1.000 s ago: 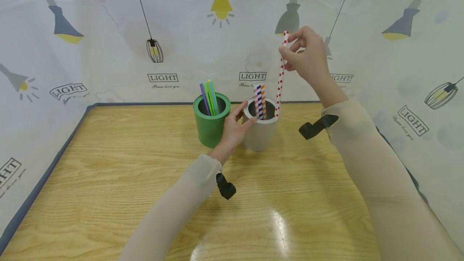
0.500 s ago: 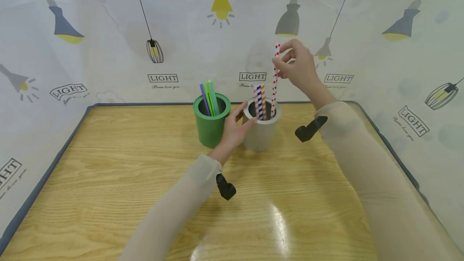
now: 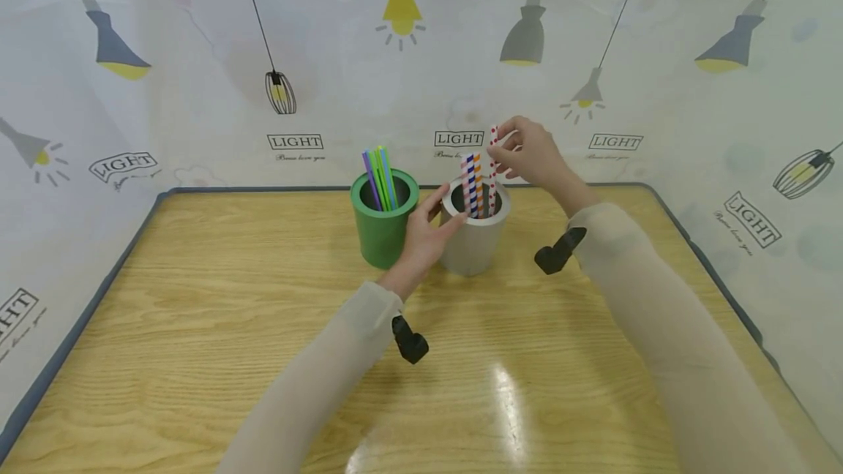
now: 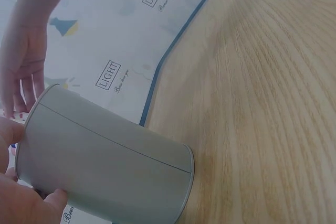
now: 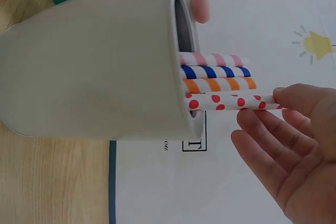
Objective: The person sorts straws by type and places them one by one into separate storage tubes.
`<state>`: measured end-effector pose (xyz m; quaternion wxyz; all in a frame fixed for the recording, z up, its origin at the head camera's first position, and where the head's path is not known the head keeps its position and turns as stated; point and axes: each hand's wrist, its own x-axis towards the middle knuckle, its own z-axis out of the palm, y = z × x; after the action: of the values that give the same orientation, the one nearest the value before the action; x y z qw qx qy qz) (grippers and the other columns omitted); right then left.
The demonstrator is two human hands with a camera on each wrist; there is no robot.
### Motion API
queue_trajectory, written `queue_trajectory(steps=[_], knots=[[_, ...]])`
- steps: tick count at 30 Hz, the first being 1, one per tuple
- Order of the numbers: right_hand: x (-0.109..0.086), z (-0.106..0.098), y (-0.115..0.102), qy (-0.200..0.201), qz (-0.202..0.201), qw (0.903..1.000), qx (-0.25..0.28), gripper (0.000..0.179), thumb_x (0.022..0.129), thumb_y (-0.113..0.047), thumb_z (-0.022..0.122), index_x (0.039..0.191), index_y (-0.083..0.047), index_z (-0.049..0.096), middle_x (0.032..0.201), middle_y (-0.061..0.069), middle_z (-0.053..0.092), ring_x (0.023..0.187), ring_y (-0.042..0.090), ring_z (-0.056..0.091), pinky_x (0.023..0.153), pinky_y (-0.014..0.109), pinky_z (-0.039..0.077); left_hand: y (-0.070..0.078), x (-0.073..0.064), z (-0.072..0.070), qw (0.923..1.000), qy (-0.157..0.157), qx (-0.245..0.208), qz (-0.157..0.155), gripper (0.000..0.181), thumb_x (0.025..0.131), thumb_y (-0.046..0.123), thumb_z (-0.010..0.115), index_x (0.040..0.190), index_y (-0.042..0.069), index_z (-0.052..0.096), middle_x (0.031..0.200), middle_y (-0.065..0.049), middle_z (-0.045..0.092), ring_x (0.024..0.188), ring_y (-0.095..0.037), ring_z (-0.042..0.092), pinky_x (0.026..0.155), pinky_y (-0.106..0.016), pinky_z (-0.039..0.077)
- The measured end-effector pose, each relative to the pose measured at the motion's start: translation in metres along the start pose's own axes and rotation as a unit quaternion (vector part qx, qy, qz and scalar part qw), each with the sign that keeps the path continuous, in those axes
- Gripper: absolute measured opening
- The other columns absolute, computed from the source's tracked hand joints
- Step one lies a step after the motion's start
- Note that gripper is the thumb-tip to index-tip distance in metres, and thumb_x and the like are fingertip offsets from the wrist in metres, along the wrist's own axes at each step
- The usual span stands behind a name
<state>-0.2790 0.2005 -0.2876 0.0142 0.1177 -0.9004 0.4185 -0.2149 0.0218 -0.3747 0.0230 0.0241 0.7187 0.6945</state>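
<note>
My right hand (image 3: 530, 152) pinches the upper end of a white paper straw with red dots (image 5: 218, 102). The straw stands upright with its lower part inside a light grey cup (image 3: 473, 253). Beside it in the same cup lean a pink-striped straw (image 5: 212, 60), a blue-striped straw (image 5: 216, 72) and an orange-striped straw (image 5: 220, 84). My left hand (image 3: 423, 238) holds the grey cup by its left side, the thumb (image 3: 454, 224) at the front of the rim and fingers toward the back. The lower ends of the straws are hidden inside the cup.
A green cup (image 3: 382, 236) stands just left of my left hand, holding several purple, green and blue straws (image 3: 379, 178). Both cups are near the back edge of a wooden table (image 3: 230, 313). Behind them hangs a white backdrop (image 3: 329, 42) printed with lamps.
My right hand has come down and left, lowering the red-dotted straw from beside the grey cup's right rim to inside it. The left hand has stayed at the cup.
</note>
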Motion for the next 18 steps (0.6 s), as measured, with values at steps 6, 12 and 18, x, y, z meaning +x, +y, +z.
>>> queue_trajectory(steps=[6, 12, 18], knots=[[-0.002, 0.004, 0.006, -0.023, 0.022, 0.9995, 0.000, 0.029, 0.090, -0.015, 0.059, 0.110, 0.003, 0.047, 0.094, 0.022, 0.062, 0.081, 0.031, 0.063, 0.068, 0.040, 0.056, -0.001, 0.000, -0.001, 1.0000, -0.001, 0.000, 0.005, 0.061, 0.084, 0.016, 0.067, 0.139, 0.020, 0.041, 0.142, -0.002, 0.037, 0.127, -0.020, 0.035, 0.106, -0.037, 0.028], [0.000, 0.006, 0.011, -0.043, 0.043, 0.9980, -0.012, 0.026, 0.088, -0.012, 0.062, 0.107, 0.004, 0.053, 0.093, 0.022, 0.063, 0.079, 0.028, 0.064, 0.063, 0.032, 0.056, -0.001, 0.001, -0.001, 1.0000, -0.002, 0.002, 0.006, 0.060, 0.085, 0.015, 0.066, 0.139, 0.020, 0.041, 0.142, -0.002, 0.036, 0.128, -0.021, 0.035, 0.106, -0.037, 0.029], [0.001, 0.008, 0.013, -0.055, 0.064, 0.9958, -0.034, 0.025, 0.084, -0.014, 0.067, 0.102, 0.002, 0.058, 0.088, 0.016, 0.062, 0.075, 0.023, 0.062, 0.064, 0.033, 0.056, -0.001, 0.001, -0.001, 1.0000, -0.002, 0.003, 0.002, 0.060, 0.084, 0.015, 0.067, 0.138, 0.021, 0.042, 0.142, -0.002, 0.037, 0.128, -0.020, 0.035, 0.106, -0.036, 0.029]])
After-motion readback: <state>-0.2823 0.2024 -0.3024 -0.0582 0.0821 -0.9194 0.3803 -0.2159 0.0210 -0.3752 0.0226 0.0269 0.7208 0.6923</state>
